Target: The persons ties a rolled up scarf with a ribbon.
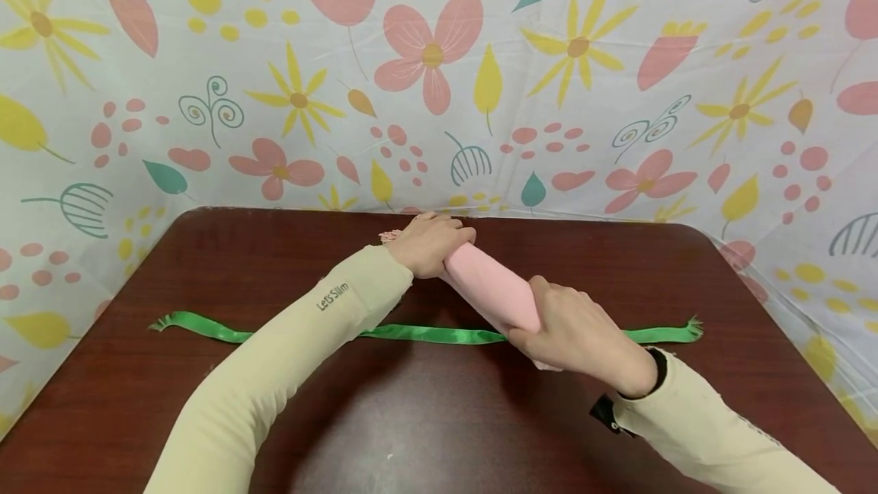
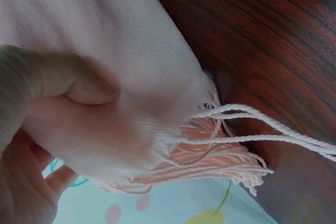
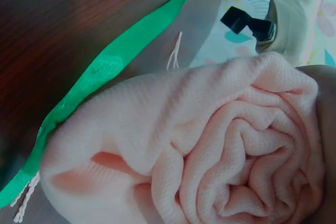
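Note:
A pale pink fringed scarf (image 1: 490, 288), rolled into a thick cylinder, slants across the middle of the table. My left hand (image 1: 428, 244) grips its far left end. In the left wrist view the thumb lies over the cloth and fingers show below it, near the twisted fringe (image 2: 226, 156). My right hand (image 1: 579, 330) holds the near right end, thumb and fingers around the roll. The spiral of layers (image 3: 247, 156) at that end fills the right wrist view. A green ribbon (image 1: 439, 335) runs left to right beneath the scarf, its middle partly covered by the roll and the left arm.
The dark brown table (image 1: 425, 433) has a glossy wood surface. Behind it hangs a floral-patterned cloth (image 1: 439, 136), close to the far table edge. A black strap end (image 1: 607, 413) sticks out from the right wrist.

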Motion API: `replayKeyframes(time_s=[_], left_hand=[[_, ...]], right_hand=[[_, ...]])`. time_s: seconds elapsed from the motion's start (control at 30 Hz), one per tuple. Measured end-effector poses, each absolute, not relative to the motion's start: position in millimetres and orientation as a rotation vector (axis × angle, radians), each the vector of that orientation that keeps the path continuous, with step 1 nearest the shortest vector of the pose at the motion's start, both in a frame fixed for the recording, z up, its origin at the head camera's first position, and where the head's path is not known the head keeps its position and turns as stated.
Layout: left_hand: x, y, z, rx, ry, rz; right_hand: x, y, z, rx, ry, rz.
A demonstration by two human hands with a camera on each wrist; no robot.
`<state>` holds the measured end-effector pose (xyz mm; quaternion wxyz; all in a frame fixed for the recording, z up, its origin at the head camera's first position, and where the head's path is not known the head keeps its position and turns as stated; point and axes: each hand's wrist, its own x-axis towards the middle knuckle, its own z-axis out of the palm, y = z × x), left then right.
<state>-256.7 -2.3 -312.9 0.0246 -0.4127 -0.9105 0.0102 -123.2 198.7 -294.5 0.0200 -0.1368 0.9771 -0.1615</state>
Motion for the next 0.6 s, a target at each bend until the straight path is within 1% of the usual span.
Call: replayKeyframes(time_s=[0.13, 0.6], left_hand=[[-255, -2, -313, -1.303, -2.817, 0.026], [-251, 1, -312, -1.374, -2.761, 0.033]], right_hand=[[-119, 197, -294, -0.393, 3.02, -0.517], [-103, 189, -293, -0.431, 3.081, -0.524]])
